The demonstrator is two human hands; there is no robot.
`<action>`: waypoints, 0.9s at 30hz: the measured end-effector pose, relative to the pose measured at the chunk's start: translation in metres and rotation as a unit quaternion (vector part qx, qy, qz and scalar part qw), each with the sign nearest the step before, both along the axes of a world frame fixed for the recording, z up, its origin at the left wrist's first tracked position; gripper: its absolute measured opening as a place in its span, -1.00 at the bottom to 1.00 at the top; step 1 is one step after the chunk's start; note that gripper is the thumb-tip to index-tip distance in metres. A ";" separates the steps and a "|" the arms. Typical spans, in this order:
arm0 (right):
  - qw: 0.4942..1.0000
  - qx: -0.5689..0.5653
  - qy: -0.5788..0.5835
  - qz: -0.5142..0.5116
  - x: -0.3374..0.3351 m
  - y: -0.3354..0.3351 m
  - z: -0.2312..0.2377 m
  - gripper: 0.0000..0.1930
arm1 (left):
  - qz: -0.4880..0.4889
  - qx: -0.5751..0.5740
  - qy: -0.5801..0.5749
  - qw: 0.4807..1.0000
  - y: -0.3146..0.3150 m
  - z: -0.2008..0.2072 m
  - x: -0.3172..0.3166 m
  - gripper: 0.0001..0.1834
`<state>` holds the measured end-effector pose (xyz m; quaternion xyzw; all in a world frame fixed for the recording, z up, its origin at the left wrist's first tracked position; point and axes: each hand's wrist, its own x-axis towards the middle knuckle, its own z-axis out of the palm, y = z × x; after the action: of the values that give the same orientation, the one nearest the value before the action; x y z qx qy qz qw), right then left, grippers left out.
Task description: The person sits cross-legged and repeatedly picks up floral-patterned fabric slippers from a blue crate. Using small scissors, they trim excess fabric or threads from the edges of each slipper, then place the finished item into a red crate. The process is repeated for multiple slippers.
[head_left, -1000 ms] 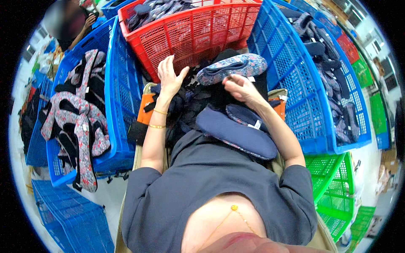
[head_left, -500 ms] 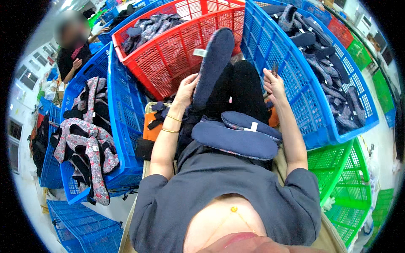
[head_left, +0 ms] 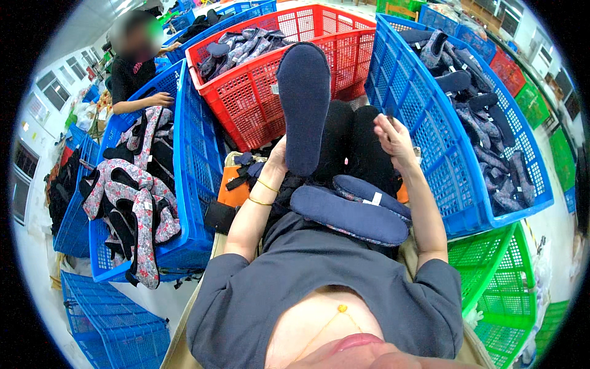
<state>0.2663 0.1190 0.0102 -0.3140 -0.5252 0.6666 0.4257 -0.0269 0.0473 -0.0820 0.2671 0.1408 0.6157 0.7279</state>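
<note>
Left hand (head_left: 278,161) grasping dark blue sole (head_left: 303,104) at lower end, long axis upright, pointing away toward red crate (head_left: 246,92). Right hand (head_left: 393,136) just beside, fingers loosely curled, apparently empty.

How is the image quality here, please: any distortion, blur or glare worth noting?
Head view: strong fisheye, the blue crate edges bow and the corners are black; even indoor light, no harsh glare; the dark slipper at the left hand looks sharp; the co-worker's face is blurred.
</note>
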 end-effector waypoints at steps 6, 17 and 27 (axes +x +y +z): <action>0.981 0.191 0.026 0.021 -0.048 -0.014 0.032 -0.66 | -0.005 -0.003 -0.015 1.000 -0.011 0.018 0.023 -0.69; 0.951 0.282 0.123 -0.036 -0.099 -0.014 0.051 -0.75 | -0.040 -0.025 -0.010 0.999 -0.025 0.033 0.042 -0.77; 0.955 0.138 0.263 0.012 -0.061 -0.009 0.064 -0.77 | -0.020 0.022 0.064 0.998 -0.015 0.037 0.031 -0.58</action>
<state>0.2049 0.1104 0.0745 -0.0596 -0.4850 0.6519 0.5799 0.0044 0.0322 -0.0448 0.3245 0.1683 0.5858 0.7233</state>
